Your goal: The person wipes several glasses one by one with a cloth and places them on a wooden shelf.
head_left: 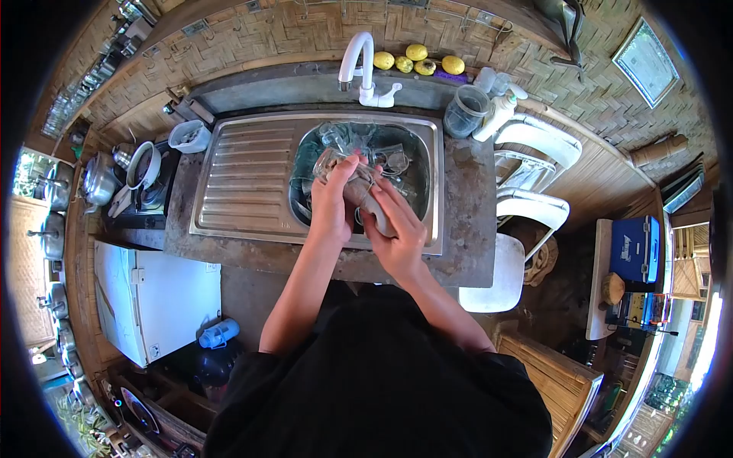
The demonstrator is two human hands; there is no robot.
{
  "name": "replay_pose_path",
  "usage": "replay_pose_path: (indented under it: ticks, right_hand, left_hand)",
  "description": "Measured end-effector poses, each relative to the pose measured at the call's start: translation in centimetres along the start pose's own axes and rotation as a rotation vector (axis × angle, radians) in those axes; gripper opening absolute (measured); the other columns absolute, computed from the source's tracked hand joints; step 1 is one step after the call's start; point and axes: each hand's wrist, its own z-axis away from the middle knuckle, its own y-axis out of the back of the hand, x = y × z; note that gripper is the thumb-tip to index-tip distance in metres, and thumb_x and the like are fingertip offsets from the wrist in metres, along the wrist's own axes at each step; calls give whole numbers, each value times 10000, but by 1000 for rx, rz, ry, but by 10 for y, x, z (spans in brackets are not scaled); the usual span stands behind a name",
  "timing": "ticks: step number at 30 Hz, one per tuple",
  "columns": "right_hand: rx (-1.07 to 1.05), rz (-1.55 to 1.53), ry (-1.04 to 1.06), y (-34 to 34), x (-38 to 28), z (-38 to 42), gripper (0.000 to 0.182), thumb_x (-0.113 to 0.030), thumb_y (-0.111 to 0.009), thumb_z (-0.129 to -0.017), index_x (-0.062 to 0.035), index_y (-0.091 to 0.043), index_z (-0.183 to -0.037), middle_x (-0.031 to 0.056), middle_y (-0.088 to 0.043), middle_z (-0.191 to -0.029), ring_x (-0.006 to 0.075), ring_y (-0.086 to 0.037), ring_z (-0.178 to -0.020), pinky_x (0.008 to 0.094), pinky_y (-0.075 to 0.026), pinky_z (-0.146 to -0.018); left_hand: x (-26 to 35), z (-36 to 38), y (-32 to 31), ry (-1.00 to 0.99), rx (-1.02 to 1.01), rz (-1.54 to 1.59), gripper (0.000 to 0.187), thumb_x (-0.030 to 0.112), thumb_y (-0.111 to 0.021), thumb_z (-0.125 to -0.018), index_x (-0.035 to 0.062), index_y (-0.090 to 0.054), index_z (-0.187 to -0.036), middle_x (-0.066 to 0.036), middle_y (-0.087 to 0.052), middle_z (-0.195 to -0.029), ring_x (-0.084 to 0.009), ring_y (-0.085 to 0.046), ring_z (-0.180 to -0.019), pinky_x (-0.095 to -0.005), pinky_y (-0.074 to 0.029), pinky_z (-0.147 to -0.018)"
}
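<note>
From the head camera, both hands meet over the stainless steel sink basin (427, 164), holding a clear glass jar (345, 169) above other clear glassware lying in the basin. The left hand (332, 202) wraps its fingers around the jar's transparent, wet-looking body. The right hand (397, 225) closes its fingers on a grey cloth-like scrubber (368, 200) pressed against the jar. A white curved tap (359, 65) stands behind on the grey counter (466, 221).
</note>
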Motion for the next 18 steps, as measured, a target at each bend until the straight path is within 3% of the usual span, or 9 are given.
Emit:
replay_pose_path:
  ticks: [2, 6, 8, 11, 17, 18]
  right_hand:
    - [-42, 136, 124, 2, 5, -5, 547, 112, -736, -746, 11, -646, -1276, 225, -648, -1297, 412, -660, -1159, 406, -556, -947]
    - [35, 44, 44, -1, 6, -12, 464, 120, -683, -793, 32, -660, -1248, 233, -682, -1233, 358, -697, -1113, 363, -543, -948]
    - [66, -13, 19, -6, -3, -18, 468, 121, -649, -802, 34, -657, -1261, 221, -693, -1214, 321, -710, -1084, 355, -540, -944]
    - [-8, -162, -264, -7, -11, -17, 444, 106, -611, -873, 20, -643, -1308, 165, -700, -1228, 232, -698, -1070, 331, -522, -960]
    - [43, -1048, -865, -13, 1, -8, 391, 13, -554, -1012, -44, -599, -1395, 63, -677, -1249, 139, -651, -1084, 296, -521, -934]
    - [83, -1166, -981, -12, -2, -9, 367, -65, -581, -1020, -47, -578, -1387, 56, -684, -1175, 139, -653, -1075, 302, -545, -893]
  left_hand:
    - [0, -6, 3, 22, -25, 78, 273, 213, -681, -933, -4, -606, -1081, -106, -671, -982, -272, -712, -952, -398, -573, -832]
    - [-9, 4, -13, -71, -54, -33, 269, 162, -665, -925, -22, -587, -1105, -116, -675, -961, -289, -718, -932, -387, -569, -850]
    - [-5, 6, -17, -143, -83, -116, 236, 192, -669, -920, -18, -626, -1021, -134, -685, -1022, -295, -706, -963, -410, -564, -889]
    - [-3, 3, -17, -215, -106, -161, 192, 133, -673, -920, -12, -597, -1021, -123, -677, -987, -287, -711, -944, -405, -570, -875]
    - [-1, -19, -3, -122, -208, -212, 222, 117, -713, -892, 4, -569, -1017, -105, -666, -930, -259, -711, -913, -394, -582, -817]
    - [-1, -21, -1, -84, -238, -243, 233, 125, -720, -886, 6, -571, -1019, -104, -665, -928, -253, -710, -909, -391, -583, -807]
